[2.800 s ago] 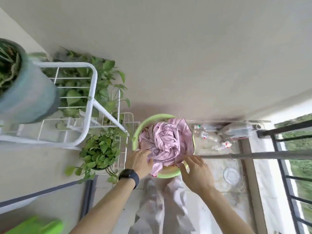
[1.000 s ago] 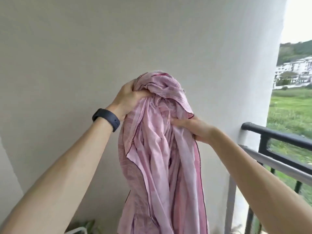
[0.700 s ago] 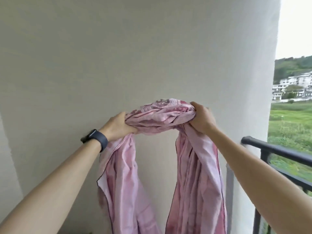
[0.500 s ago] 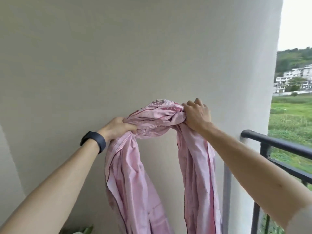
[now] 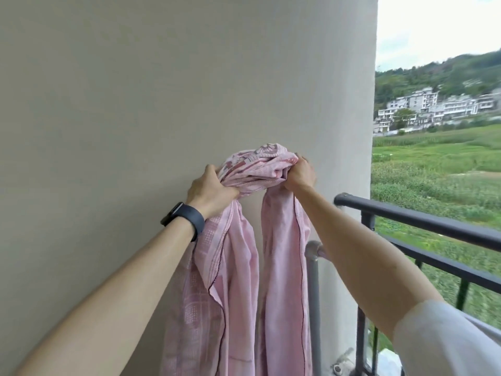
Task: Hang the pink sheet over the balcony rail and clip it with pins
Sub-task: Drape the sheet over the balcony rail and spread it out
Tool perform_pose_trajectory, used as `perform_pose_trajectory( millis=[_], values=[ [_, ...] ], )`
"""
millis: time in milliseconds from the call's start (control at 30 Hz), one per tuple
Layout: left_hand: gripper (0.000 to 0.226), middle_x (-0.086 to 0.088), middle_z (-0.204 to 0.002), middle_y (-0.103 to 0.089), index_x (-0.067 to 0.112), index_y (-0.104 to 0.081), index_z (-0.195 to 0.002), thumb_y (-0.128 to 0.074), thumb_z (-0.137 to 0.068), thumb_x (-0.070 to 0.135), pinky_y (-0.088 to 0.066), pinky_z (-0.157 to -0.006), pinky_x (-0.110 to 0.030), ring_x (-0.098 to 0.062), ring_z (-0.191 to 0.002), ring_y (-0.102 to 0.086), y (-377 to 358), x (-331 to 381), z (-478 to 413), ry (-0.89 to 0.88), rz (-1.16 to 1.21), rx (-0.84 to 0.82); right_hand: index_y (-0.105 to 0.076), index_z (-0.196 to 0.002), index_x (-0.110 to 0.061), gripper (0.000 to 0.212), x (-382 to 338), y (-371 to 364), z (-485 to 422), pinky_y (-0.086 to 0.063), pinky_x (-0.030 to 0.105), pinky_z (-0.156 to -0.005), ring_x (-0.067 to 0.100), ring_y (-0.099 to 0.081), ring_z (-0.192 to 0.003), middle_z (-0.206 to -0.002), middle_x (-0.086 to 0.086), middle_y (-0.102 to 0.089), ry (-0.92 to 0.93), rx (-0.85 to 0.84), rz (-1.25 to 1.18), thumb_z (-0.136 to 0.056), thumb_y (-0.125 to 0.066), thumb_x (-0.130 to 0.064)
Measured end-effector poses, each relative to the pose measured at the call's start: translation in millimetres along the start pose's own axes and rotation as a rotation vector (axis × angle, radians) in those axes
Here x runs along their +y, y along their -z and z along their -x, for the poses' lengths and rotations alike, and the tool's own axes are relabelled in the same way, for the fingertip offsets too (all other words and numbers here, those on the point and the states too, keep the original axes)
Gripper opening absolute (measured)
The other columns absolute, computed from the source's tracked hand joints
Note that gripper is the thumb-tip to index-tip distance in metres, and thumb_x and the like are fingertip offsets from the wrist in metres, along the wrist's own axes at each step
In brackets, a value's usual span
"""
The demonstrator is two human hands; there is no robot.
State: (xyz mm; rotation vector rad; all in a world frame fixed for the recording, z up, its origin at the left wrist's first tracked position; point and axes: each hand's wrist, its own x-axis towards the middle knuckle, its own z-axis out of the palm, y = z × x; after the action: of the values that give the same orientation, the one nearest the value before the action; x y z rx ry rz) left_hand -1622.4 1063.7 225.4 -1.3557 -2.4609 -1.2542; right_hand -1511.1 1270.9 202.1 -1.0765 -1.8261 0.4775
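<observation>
You hold the pink sheet (image 5: pixel 254 172) up in front of the wall (image 5: pixel 135 104). Your left hand (image 5: pixel 210 189) and your right hand (image 5: pixel 299 175) each squeeze one end of the bunched top. 2 long parts hang down. The sheet is not on the balcony rail (image 5: pixel 417 219) beside it.

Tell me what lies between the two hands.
In the head view, only a bunched, twisted stretch of the pink patterned cotton sheet spans from the left hand to the right hand; both grip it, its two ends hanging below before the beige wall.
</observation>
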Motion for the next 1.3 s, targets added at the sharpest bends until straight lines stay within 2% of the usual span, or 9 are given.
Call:
perform_pose_trajectory(
  millis=[333, 400, 533, 667, 800, 867, 933, 1067, 1300],
  values=[
    [0.079, -0.017, -0.118, -0.069, 0.008, -0.055, -0.129, -0.088, -0.058, 0.025, -0.056, -0.091, -0.049, -0.033, -0.103, -0.069, -14.5, 110.4, 35.9, -0.184, 0.628, -0.839, -0.068, -0.116, -0.011, 0.031, 55.1, 154.6, 26.3, -0.056, 0.041, -0.086, 0.028, -0.067, -0.105, -0.116, 0.011, -0.071, -0.06, 0.358, 0.051, -0.088, -0.071, -0.025],
    [0.08, -0.013, -0.119, -0.067, 0.013, -0.052, -0.127, -0.088, -0.056, 0.027, -0.058, -0.087, -0.045, -0.029, -0.102, -0.069, -16.6, 116.8, 53.4, -0.208, 0.61, -0.827, -0.068, -0.118, -0.01, 0.037, 61.7, 184.1, 51.2, -0.054, 0.034, -0.082, 0.024, -0.065, -0.104, -0.121, 0.01, -0.069, -0.074, 0.394, 0.111, -0.087, -0.072, -0.028],
    [0.06, 0.001, -0.109, -0.062, 0.023, -0.045, -0.113, -0.08, -0.065, 0.033, -0.054, -0.081, -0.036, -0.016, -0.097, -0.063, -41.7, 107.6, 117.8, -0.33, 0.493, -0.604, -0.063, -0.083, -0.013, 0.008, 84.2, 229.8, 110.4, -0.041, 0.03, -0.062, 0.023, -0.055, -0.077, -0.082, 0.006, -0.064, -0.169, 0.251, 0.253, -0.09, -0.06, -0.015],
    [0.05, 0.005, -0.101, -0.059, 0.027, -0.039, -0.107, -0.072, -0.07, 0.038, -0.051, -0.069, -0.034, -0.015, -0.086, -0.06, -62.7, 90.2, 188.2, -0.492, 0.431, -0.336, -0.055, -0.066, -0.015, 0.027, 97.0, 257.9, 168.1, -0.038, 0.026, -0.05, 0.022, -0.053, -0.072, -0.074, 0.004, -0.06, -0.204, 0.111, 0.353, -0.092, -0.058, -0.012],
    [0.056, 0.011, -0.096, -0.051, 0.029, -0.035, -0.108, -0.071, -0.067, 0.043, -0.049, -0.066, -0.025, 0.001, -0.087, -0.053, -83.0, 79.8, 237.1, -0.578, 0.457, -0.137, -0.07, -0.1, -0.005, 0.017, 94.0, 283.9, 205.8, -0.041, 0.027, -0.061, 0.025, -0.059, -0.085, -0.1, 0.012, -0.07, -0.191, 0.016, 0.442, -0.097, -0.057, -0.015],
    [0.063, 0.015, -0.097, -0.045, 0.035, -0.03, -0.108, -0.069, -0.063, 0.054, -0.041, -0.064, -0.009, 0.012, -0.094, -0.046, -100.5, 70.6, 259.0, -0.575, 0.491, -0.248, -0.055, -0.137, -0.005, 0.042, 93.1, 305.2, 223.8, -0.043, 0.024, -0.083, 0.028, -0.059, -0.114, -0.135, 0.014, -0.06, -0.261, -0.194, 0.398, -0.096, -0.059, -0.007],
    [0.084, 0.013, -0.113, -0.04, 0.041, -0.024, -0.119, -0.074, -0.056, 0.067, -0.044, -0.086, -0.019, -0.005, -0.113, -0.047, -123.4, 56.5, 275.1, -0.461, 0.434, -0.542, -0.029, -0.155, -0.015, 0.082, 89.0, 330.5, 252.1, -0.036, 0.022, -0.097, 0.025, -0.047, -0.133, -0.153, 0.008, -0.043, -0.346, -0.362, 0.234, -0.086, -0.07, 0.002],
    [0.135, 0.0, -0.154, -0.012, 0.04, -0.003, -0.149, -0.079, -0.045, 0.079, -0.026, -0.117, -0.041, -0.026, -0.144, -0.024, -162.0, 30.6, 296.6, -0.227, 0.349, -0.931, -0.056, -0.135, -0.028, 0.052, 97.2, 344.5, 323.1, -0.042, 0.028, -0.101, 0.013, -0.058, -0.122, -0.131, -0.011, -0.059, -0.177, -0.121, 0.118, -0.089, -0.071, -0.011],
    [0.075, -0.005, -0.145, -0.042, 0.026, -0.036, -0.139, -0.064, -0.077, 0.058, -0.039, -0.108, -0.049, -0.023, -0.126, -0.047, -163.1, 40.5, 272.8, 0.128, 0.791, -0.55, -0.061, -0.132, -0.027, 0.037, 109.9, 290.0, 399.0, -0.038, 0.039, -0.11, 0.02, -0.046, -0.129, -0.135, -0.006, -0.063, 0.042, 0.163, 0.471, -0.096, -0.061, -0.034]
  ],
)
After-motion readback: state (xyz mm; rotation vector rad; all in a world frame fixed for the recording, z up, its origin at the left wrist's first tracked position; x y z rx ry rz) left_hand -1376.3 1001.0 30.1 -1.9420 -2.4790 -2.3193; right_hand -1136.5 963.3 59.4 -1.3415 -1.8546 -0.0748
